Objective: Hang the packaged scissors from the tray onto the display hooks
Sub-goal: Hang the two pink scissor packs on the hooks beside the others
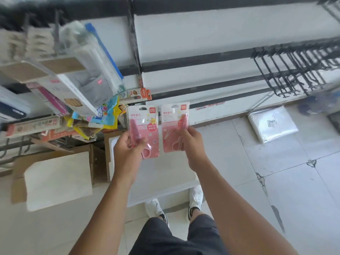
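Left hand (pixel 128 144) grips one pink scissors pack (pixel 145 126) by its lower half, thumb over the front; right hand (pixel 189 138) grips a second pack (pixel 173 129) the same way. Both packs are upright, side by side, near each other but not touching, held in the air above the white tray (pixel 165 173) on the floor. Hang holes at the card tops are visible and unobstructed. Empty black hooks (pixel 294 74) sit up and to the right on the wall rail, well apart from the packs; hooks at left carry other stock (pixel 88 70). Judgement: step in hand is transport to the hooks, nothing hung yet. To do it well: hang one pack at a time, keep the card face outward and square to the hook, line the hole with the hook tip before pushing, then slide it fully back. The low grip leaves the hole clear, which is good. Risk: the card tilting and snagging on the tip. Hook detail blurred; exact tip shape unclear.
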The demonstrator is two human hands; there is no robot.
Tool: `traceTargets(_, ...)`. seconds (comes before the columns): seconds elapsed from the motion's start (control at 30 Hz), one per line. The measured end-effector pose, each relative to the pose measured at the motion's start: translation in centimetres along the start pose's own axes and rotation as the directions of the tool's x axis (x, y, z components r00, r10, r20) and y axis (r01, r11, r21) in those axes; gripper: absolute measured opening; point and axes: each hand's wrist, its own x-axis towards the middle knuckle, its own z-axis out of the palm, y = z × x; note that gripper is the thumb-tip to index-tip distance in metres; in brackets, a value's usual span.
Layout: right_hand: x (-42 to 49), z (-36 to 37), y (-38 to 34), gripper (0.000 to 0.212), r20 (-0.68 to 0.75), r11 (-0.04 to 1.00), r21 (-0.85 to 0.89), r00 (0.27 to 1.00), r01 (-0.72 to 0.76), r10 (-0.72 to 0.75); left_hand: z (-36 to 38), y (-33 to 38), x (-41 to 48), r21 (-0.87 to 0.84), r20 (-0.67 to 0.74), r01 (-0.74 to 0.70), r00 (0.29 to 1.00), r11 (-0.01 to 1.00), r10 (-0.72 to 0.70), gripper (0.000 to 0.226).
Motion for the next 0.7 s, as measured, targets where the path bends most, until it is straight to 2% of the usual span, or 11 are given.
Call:
traceTargets(0.07,-1.3,-1.2,-2.3,0.027,-0.021,0.997,0.033,0.998,0.064,-0.063,0.9,1.9,-0.8,-0.03,0.022,-0.05,0.998,0.998,0.051,0.032)
traceTargets(0.13,-2.6,-2.7,-4.6,0.019,-0.049,0.989,0.081,0.991,0.127,-0.124,2.0,3.7,-1.8,-0.047,0.055,-0.109,0.992,0.993,0.112,0.038)
traceTargets(0.3,-5.4,-8.6,-9.6,0.019,-0.086,0.946,0.134,0.955,0.294,-0.285,6.2,7.9,-5.3,-0.044,0.102,-0.247,0.963,0.968,0.25,0.035)
traceTargets(0.4,-6.9,-13.6,-12.2,0.011,-0.124,0.903,0.169,0.917,0.396,-0.379,9.8,10.3,-8.3,-0.06,0.097,-0.326,0.939,0.943,0.331,0.034)
traceTargets(0.53,-8.9,-20.4,-15.3,0.028,-0.114,0.851,0.213,0.877,0.48,-0.467,15.6,13.4,-13.4,-0.105,0.09,-0.43,0.894,0.897,0.439,0.038)
traceTargets(0.7,-11.6,-28.6,-19.5,0.025,-0.117,0.781,0.213,0.809,0.586,-0.576,22.9,17.5,-18.4,-0.14,0.068,-0.528,0.839,0.838,0.54,0.037)
